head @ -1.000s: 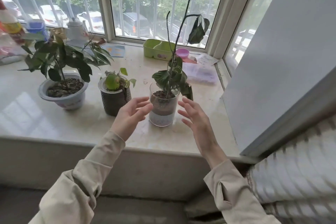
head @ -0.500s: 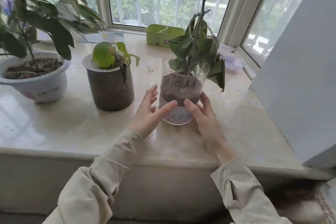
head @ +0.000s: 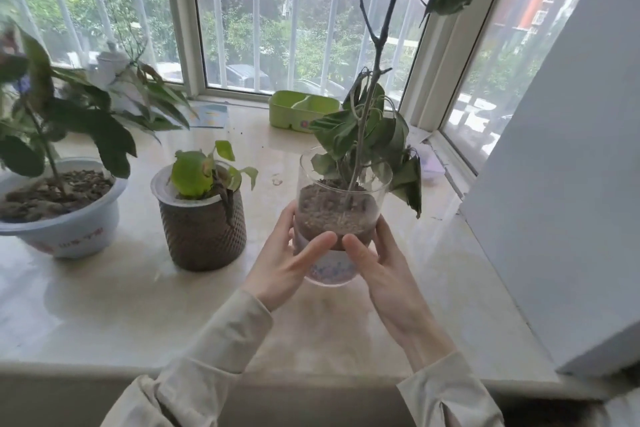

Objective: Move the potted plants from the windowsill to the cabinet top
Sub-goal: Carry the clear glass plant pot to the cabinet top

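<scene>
glass pot held upright above windowsill

the left hand and right hand clasp the clear glass pot from both sides, thumbs in front. its long axis is vertical; the thin stem points up. it sits over the windowsill, right of the brown pot.

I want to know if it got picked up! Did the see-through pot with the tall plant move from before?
Yes. The clear pot, gripped by the left hand and right hand, seems lifted slightly up and toward the person, judged against the brown pot.
</scene>
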